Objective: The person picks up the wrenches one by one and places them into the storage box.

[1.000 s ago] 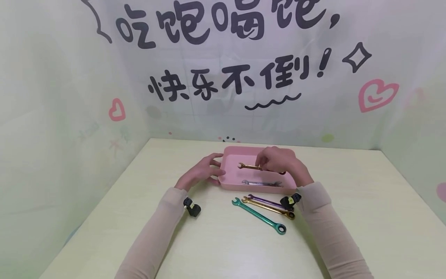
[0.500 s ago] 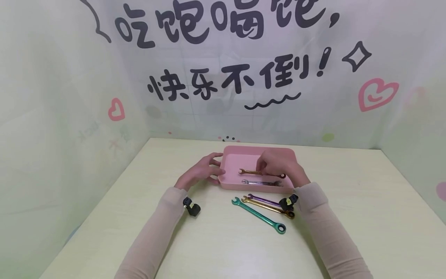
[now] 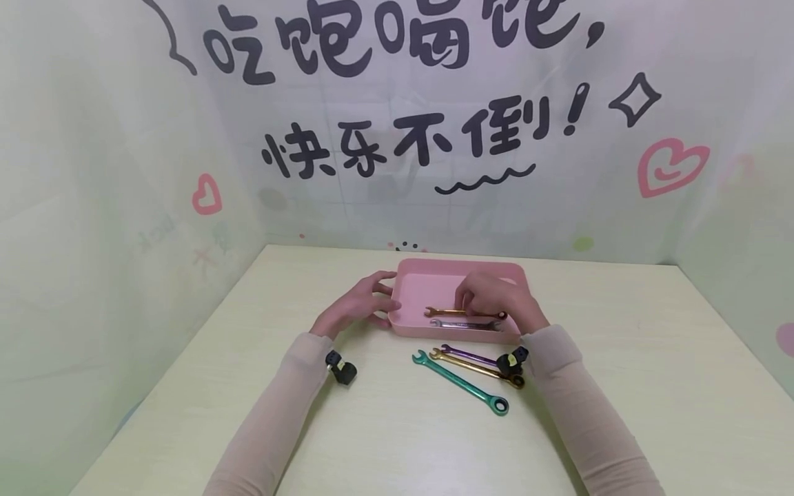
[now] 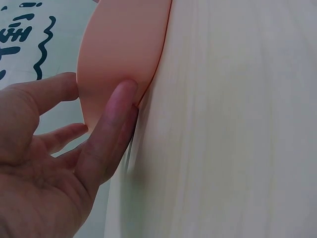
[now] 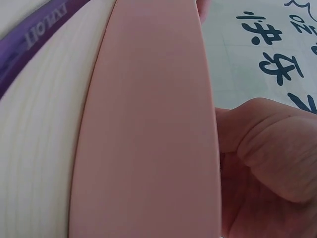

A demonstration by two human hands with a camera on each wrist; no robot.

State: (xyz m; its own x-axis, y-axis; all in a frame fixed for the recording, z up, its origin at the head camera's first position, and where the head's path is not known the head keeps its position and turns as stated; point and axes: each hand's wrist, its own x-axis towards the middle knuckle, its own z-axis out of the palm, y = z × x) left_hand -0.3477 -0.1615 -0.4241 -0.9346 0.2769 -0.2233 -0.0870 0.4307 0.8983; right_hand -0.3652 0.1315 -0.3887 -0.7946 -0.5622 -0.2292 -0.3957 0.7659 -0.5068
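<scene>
A pink tray [image 3: 414,293] lies on the table. My left hand [image 3: 356,304] touches its left end with spread, fairly straight fingers; in the left wrist view a fingertip rests against the tray's outer wall [image 4: 124,44]. Inside the tray my right hand [image 3: 491,295] pinches a gold-brown combination wrench [image 3: 438,312] around its middle, low over the tray floor. Just in front of it, a silver wrench [image 3: 459,324] lies along the tray's near side. In the right wrist view the tray wall [image 5: 148,124] hides the fingertips and the held wrench.
On the table before the tray lie a purple wrench [image 3: 469,355], a gold wrench [image 3: 474,365] and a green ratcheting wrench [image 3: 460,382]. The right wrist's camera partly covers the purple one. A printed cloth [image 3: 372,213] hangs behind the table.
My right hand has lowered the gold-brown wrench into the tray and brought it nearer the silver one. The left hand stays at the tray's left end.
</scene>
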